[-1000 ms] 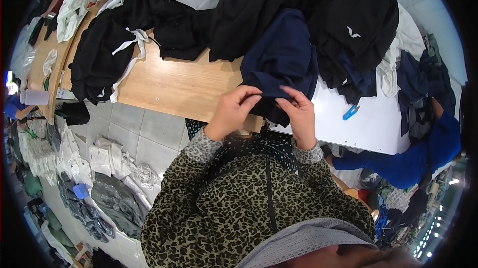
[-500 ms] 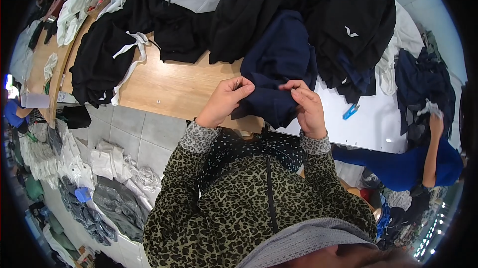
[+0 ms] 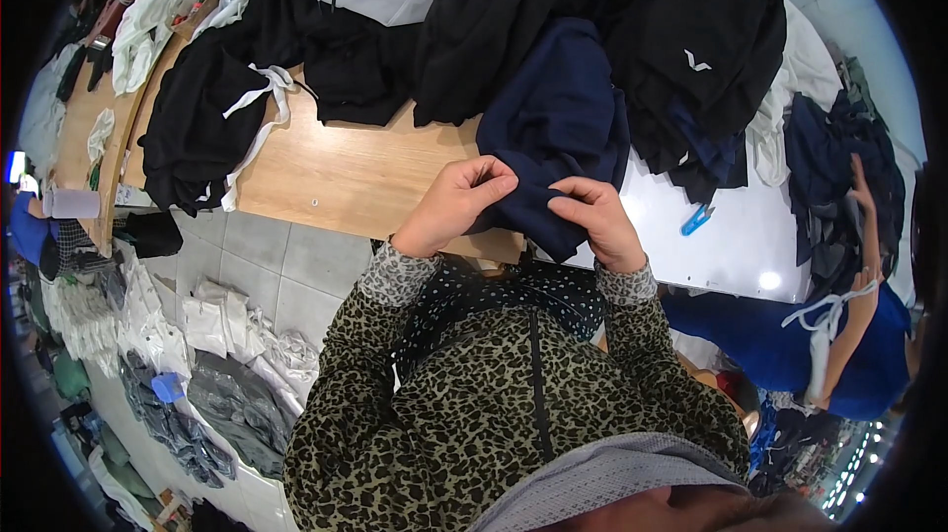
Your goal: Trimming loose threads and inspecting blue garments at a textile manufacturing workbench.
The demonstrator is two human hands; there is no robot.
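Observation:
A navy blue garment [image 3: 553, 102] lies over the table's near edge in front of me, its lower part gathered between my hands. My left hand [image 3: 461, 198] pinches the cloth at its left side, thumb against the bent fingers. On the other side my right hand [image 3: 599, 218] grips a fold of the same garment between thumb and fingers. The exact edge or seam in the fingers is too dark to make out. To the right of my right hand, a small blue thread snipper [image 3: 697, 220] rests on the white tabletop [image 3: 750, 245].
Black garments [image 3: 504, 28] pile along the table's far side. A black garment with white drawstring [image 3: 197, 117] hangs off the wooden tabletop [image 3: 346, 171] at left. A co-worker in a blue sleeve [image 3: 770, 334] works at right beside navy clothes [image 3: 839, 166]. Plastic-bagged clothes [image 3: 237, 404] cover the floor at left.
My right hand has come down and inward and now grips the cloth. My left hand has shifted slightly right. The co-worker's arms have moved, with a white cord now showing.

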